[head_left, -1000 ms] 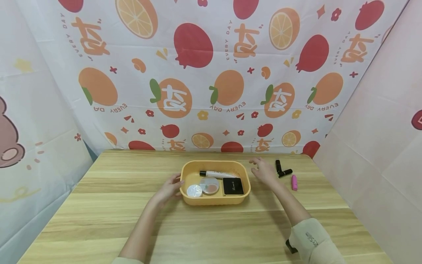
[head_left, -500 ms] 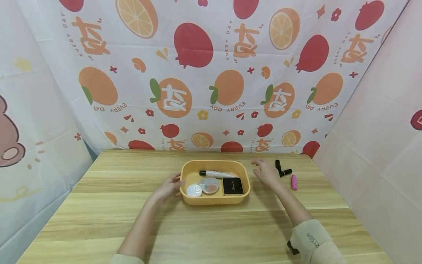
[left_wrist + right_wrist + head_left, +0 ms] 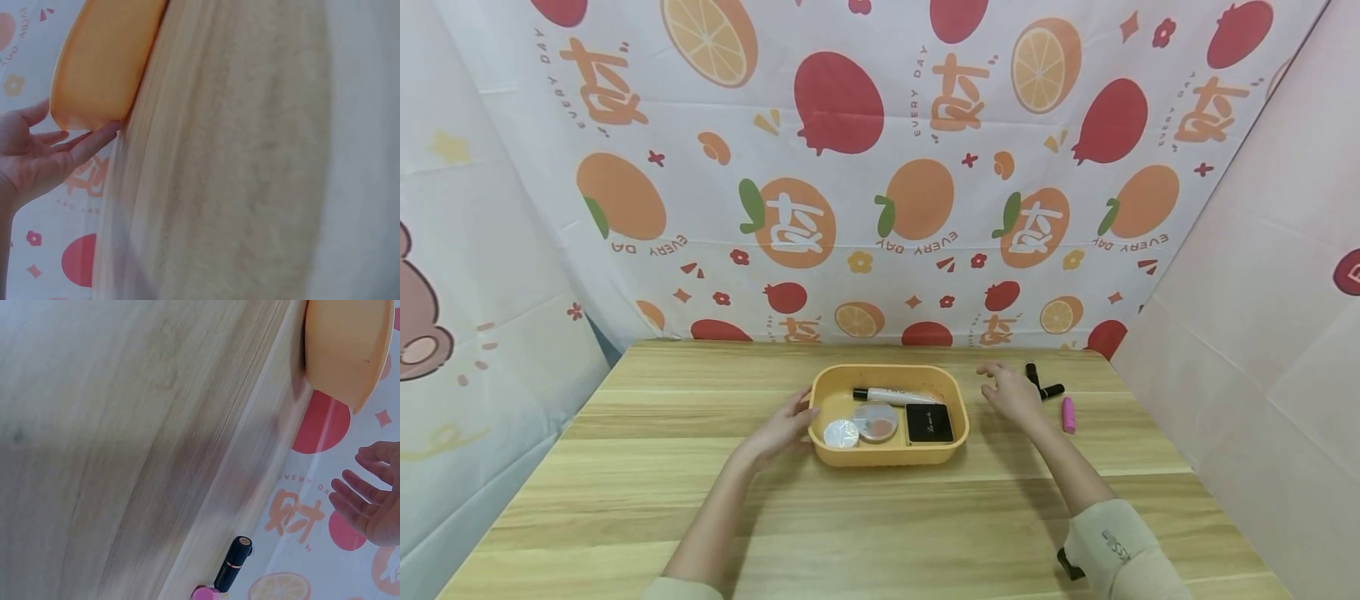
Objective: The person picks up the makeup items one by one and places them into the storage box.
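Note:
A yellow plastic bin (image 3: pixel 889 457) sits on the wooden table. My left hand (image 3: pixel 781 429) touches its left end; in the left wrist view the extended fingers (image 3: pixel 94 145) lie against the outer wall, with the thumb near the rim. Inside the bin lie a white tube with a black cap (image 3: pixel 895 397), a black square compact (image 3: pixel 930 423), a round clear-lidded case (image 3: pixel 876 422) and a smaller round whitish case (image 3: pixel 842 433). To the right of the bin hovers my right hand (image 3: pixel 1011 396), apart from it, fingers loosely bent and holding nothing.
Two black lipstick-like tubes (image 3: pixel 1051 391) and a pink tube (image 3: pixel 1069 415) lie on the table (image 3: pixel 880 533) beyond the right hand. Behind the table hangs a fruit-print cloth (image 3: pixel 850 208); pale cloths flank both sides.
My right hand has drifted slightly right, away from the bin and toward the black tubes. The left hand stays at the bin's left end; the bin and its contents look unmoved.

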Demonstrator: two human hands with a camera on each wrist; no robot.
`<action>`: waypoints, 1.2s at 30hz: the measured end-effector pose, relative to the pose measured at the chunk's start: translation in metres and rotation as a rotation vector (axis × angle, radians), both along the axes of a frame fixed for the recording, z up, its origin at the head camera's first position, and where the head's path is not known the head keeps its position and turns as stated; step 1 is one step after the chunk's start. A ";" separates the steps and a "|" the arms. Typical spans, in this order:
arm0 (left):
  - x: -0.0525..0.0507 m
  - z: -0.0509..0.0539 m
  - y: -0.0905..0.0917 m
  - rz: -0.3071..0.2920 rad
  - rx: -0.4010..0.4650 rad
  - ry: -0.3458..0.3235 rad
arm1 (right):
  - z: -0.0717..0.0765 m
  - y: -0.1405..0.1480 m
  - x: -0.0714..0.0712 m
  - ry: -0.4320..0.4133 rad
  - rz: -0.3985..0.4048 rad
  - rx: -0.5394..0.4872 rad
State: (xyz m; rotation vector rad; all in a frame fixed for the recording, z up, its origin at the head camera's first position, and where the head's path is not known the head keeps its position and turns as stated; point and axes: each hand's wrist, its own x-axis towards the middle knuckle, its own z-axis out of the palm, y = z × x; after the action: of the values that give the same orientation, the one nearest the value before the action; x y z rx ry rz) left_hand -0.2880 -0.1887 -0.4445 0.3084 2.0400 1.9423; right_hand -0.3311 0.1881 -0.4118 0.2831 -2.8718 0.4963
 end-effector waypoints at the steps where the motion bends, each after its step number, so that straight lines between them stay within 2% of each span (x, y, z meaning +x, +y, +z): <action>1: 0.001 0.000 0.001 0.001 0.002 0.008 | 0.000 0.001 0.000 -0.002 0.002 -0.003; 11: 0.006 -0.004 0.003 0.014 0.015 0.014 | -0.001 0.014 0.005 0.003 -0.013 -0.003; 24: 0.017 -0.002 0.008 0.027 0.028 -0.002 | 0.002 0.032 0.009 -0.009 -0.017 -0.025; 27: 0.018 -0.001 0.010 0.047 0.024 0.009 | 0.001 0.037 0.008 -0.009 -0.013 -0.024; 32: 0.019 -0.003 0.011 0.076 -0.083 0.084 | -0.002 0.043 0.007 -0.005 -0.007 -0.028; 36: 0.021 -0.003 0.013 0.070 -0.173 0.147 | -0.003 0.045 0.009 0.002 -0.007 -0.030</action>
State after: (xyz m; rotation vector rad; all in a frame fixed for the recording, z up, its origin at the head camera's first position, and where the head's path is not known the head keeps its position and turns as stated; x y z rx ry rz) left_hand -0.2667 -0.1757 -0.4476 0.3522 2.3247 1.8136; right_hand -0.3222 0.2332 -0.4148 0.2685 -2.8597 0.5373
